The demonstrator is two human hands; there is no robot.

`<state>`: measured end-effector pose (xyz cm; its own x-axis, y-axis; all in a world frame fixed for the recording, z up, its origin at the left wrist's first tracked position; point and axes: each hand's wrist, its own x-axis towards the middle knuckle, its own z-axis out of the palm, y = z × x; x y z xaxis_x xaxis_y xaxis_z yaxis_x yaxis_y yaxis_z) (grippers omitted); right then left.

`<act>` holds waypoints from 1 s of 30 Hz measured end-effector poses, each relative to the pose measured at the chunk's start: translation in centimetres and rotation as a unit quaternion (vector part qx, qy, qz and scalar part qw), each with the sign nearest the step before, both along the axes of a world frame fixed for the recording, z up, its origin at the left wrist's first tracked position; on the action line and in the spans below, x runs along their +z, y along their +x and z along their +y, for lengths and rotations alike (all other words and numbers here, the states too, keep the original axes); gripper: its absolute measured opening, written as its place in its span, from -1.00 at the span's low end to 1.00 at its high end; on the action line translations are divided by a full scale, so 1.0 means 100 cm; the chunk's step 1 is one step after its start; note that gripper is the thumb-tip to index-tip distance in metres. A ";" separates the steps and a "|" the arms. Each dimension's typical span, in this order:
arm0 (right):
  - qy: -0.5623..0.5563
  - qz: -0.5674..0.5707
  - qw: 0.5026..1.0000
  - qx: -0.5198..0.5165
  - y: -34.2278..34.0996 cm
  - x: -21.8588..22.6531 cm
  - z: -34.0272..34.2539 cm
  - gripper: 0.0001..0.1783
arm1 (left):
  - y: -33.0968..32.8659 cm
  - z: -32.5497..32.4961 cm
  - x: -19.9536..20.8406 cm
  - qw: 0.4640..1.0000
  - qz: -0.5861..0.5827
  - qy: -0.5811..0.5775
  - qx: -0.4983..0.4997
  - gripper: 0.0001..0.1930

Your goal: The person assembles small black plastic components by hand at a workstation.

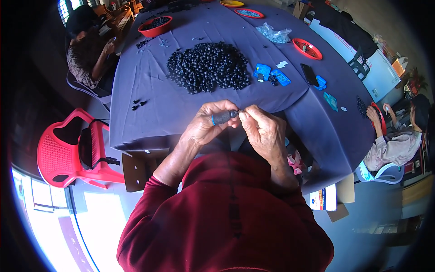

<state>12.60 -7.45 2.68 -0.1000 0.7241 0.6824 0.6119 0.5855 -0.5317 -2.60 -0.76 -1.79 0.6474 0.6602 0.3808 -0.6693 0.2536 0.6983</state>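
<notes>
My left hand (204,123) is raised at the near edge of the table, its fingers closed in a pinch. A dark finger sleeve with a blue rim (220,119) covers one of its fingers. At that fingertip it grips a small black round part (234,114). My right hand (263,129) meets it there, thumb and forefinger pressed together against the part's right side. Whatever those right fingertips pinch is too small to make out. Beyond both hands lies a large heap of similar small black round parts (208,68).
The table (149,109) has a purple-grey cloth. On it are a red bowl of black parts (155,30), blue plastic pieces (272,74), a clear bag (273,34), a red tray (307,49) and a dark phone (309,74). People sit left and right. A red chair (68,149) stands left.
</notes>
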 end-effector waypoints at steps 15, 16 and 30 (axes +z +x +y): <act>-0.031 -0.021 0.998 0.045 0.005 0.003 -0.001 -0.83 | 0.000 -0.001 -0.006 0.995 0.008 -0.069 -0.076 -0.63; -0.023 -0.042 0.998 0.032 0.005 0.006 -0.003 -0.81 | 0.002 -0.001 -0.009 0.993 -0.023 -0.075 -0.091 -0.65; -0.038 -0.097 0.994 -0.009 0.010 0.000 -0.001 -0.79 | 0.010 -0.009 -0.009 0.987 -0.057 -0.136 -0.056 -0.69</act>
